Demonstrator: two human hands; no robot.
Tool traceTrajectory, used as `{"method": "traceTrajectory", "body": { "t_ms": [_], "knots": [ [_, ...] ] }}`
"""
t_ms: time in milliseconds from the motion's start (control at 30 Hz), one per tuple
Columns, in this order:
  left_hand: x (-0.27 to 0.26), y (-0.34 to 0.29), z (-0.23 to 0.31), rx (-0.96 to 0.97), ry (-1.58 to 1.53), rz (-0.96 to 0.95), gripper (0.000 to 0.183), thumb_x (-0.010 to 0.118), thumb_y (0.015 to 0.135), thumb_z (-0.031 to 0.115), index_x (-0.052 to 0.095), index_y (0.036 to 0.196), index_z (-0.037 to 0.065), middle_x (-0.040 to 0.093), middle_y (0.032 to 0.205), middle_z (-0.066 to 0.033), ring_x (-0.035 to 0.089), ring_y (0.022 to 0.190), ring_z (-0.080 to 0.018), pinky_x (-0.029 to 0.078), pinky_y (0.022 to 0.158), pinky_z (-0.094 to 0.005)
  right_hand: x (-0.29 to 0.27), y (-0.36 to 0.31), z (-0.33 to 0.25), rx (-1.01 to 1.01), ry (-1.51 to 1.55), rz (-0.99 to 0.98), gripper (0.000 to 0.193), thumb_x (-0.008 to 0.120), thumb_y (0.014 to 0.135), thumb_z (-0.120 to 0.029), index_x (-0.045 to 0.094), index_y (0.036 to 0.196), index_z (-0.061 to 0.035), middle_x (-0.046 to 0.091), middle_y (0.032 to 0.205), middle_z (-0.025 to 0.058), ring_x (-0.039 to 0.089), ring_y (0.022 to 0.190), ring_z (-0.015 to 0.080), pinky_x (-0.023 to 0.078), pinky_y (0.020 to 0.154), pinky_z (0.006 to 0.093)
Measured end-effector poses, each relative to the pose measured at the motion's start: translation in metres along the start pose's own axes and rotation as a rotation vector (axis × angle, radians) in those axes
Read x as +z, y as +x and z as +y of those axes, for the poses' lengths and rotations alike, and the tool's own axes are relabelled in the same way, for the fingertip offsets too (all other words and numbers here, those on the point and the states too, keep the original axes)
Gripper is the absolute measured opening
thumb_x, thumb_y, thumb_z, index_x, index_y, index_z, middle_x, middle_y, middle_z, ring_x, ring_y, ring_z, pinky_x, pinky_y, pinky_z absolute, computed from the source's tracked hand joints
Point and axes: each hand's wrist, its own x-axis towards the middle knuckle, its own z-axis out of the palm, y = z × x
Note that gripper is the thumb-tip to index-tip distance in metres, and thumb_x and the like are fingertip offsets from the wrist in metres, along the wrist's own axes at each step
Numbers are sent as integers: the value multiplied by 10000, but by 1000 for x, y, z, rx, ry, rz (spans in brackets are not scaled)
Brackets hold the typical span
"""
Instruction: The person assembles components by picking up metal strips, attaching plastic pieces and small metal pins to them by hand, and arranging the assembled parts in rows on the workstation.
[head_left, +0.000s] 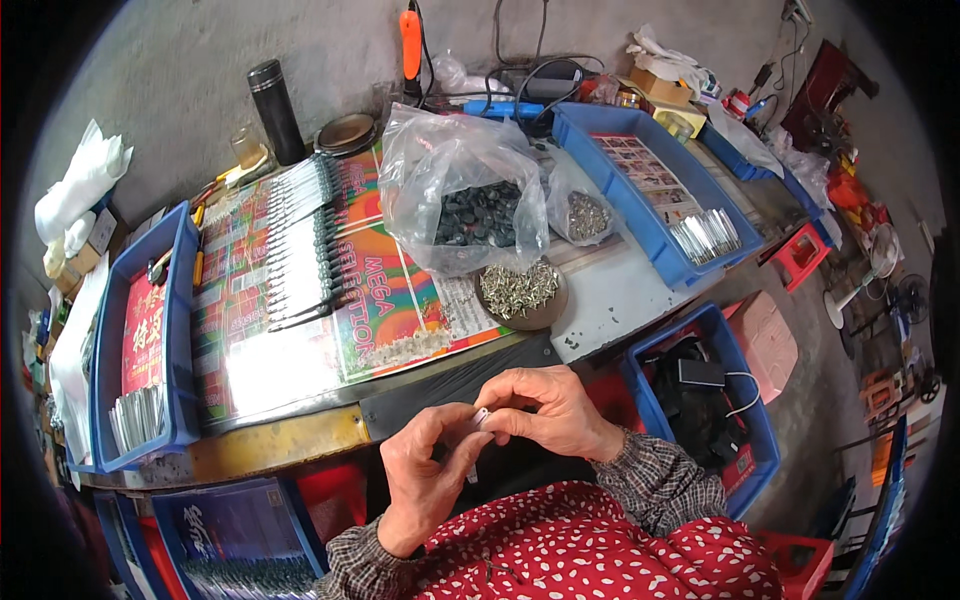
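Observation:
Above my lap, both hands meet at a small silvery metal piece [482, 416] with what looks like a hole in its end. My left hand [428, 468] pinches it between thumb and fingers. From the other side, the fingertips of my right hand [552, 408] press together on the same piece. Fingers cover most of it, so its full shape is hidden. Just beyond my hands, a round dish [546, 318] heaped with small brass-coloured metal parts stands near the table's edge. Behind that dish, an open clear plastic bag [420, 150] holds many glossy black pieces.
A row of silvery strips with dark ends [300, 230] lies on the printed table covering. Blue bins stand left [184, 400] and right [655, 240], holding metal strips. A smaller bag of metal parts [583, 215], a black flask [277, 112] and a low blue crate [765, 455] surround the workplace.

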Motion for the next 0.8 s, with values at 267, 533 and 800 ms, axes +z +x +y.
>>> {"method": "traceTrajectory", "body": {
  "t_ms": [267,533,800],
  "knots": [
    [3,4,-6,170,281,107,207,751,781,9,633,952,7,620,769,-75,583,636,-114,466,580,-248,6,7,5,-1,-2,78,150,683,875,-48,642,996,31,661,851,61,646,680,106,518,589,221],
    [-8,7,-11,127,374,70,210,730,744,-17,644,931,26,619,755,-105,602,605,-249,469,539,-328,-44,47,-7,11,-358,146,106,655,873,-82,661,924,11,641,791,55,595,689,108,475,618,261],
    [-18,13,-13,110,368,83,212,724,732,-43,660,921,30,622,754,-97,574,587,-204,427,524,-291,-106,133,14,-212,-1173,331,163,669,802,-159,680,888,-20,636,825,107,593,794,271,472,728,371]
  ]
}}
